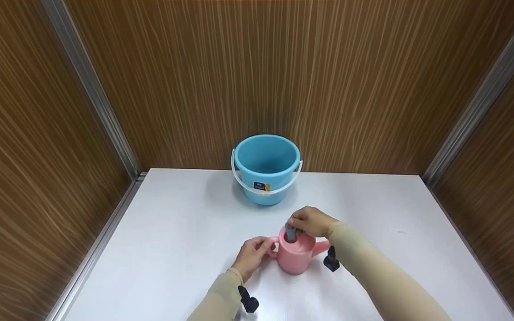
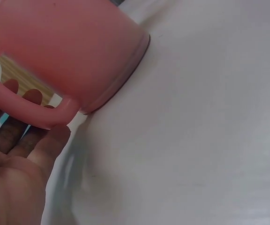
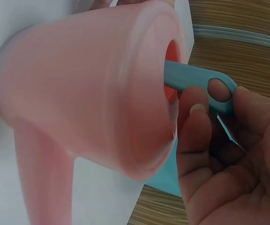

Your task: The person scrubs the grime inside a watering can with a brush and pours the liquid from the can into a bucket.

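A pink watering can (image 1: 293,259) stands upright on the white table, its spout to the right. My left hand (image 1: 251,255) holds the can's loop handle (image 2: 20,104), fingers behind it and thumb against its lower end. Above the can, my right hand (image 1: 312,221) pinches a flat blue-grey handle (image 3: 186,75) with a hole at its end. This handle goes down through the can's round top opening. Whatever is at its lower end is hidden inside the can, so I cannot tell its kind.
Behind the can, near the back wall, stands a light-blue bucket (image 1: 266,179) with its white bail hanging at the front. Wood-grain panels (image 1: 257,80) with metal corner strips enclose the table (image 1: 163,249) at the back and both sides.
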A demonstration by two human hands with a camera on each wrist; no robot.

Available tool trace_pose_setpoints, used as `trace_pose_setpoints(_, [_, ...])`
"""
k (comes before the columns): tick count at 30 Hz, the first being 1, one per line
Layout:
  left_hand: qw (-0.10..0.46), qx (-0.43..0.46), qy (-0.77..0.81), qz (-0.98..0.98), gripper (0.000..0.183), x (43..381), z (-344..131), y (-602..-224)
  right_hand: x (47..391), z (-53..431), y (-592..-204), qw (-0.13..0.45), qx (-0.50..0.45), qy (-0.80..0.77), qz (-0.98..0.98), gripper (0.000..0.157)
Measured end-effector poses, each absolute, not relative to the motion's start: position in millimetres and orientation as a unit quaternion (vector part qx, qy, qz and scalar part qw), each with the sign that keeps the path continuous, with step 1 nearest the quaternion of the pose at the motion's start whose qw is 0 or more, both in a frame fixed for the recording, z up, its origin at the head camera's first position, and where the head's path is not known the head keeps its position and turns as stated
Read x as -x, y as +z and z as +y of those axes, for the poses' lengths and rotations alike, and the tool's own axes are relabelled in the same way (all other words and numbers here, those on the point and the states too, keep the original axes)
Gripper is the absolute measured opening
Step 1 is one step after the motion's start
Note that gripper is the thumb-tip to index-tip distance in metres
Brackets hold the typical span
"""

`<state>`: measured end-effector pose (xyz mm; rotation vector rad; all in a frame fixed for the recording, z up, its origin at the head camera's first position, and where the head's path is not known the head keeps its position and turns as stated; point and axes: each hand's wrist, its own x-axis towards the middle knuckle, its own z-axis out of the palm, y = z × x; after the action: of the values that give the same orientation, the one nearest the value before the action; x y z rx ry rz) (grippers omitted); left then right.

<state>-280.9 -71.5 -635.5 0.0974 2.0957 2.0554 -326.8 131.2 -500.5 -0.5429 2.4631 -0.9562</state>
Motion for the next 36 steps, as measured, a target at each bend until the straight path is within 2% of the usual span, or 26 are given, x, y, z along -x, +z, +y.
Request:
trace_pose_setpoints(12, [0.102,-0.031,0.698,0.709,0.042,282.1,-70.7,-635.4,326.6,131.3,-503.6,0.223,0.183,-0.352,0.89,0.019])
trace_pose_setpoints(23, [0.113,-0.029,0.708,0.697,0.036,281.3,-73.9,-630.2,327.8,133.0,-500.7,0.209,0.143,-0.434,0.865,0.022])
trace_pose_setpoints(36, [0.111,-0.022,0.71,0.695,0.042,281.6,-69.0,-628.7,325.8,137.2,-491.9,0.194,0.128,-0.494,0.838,0.021])
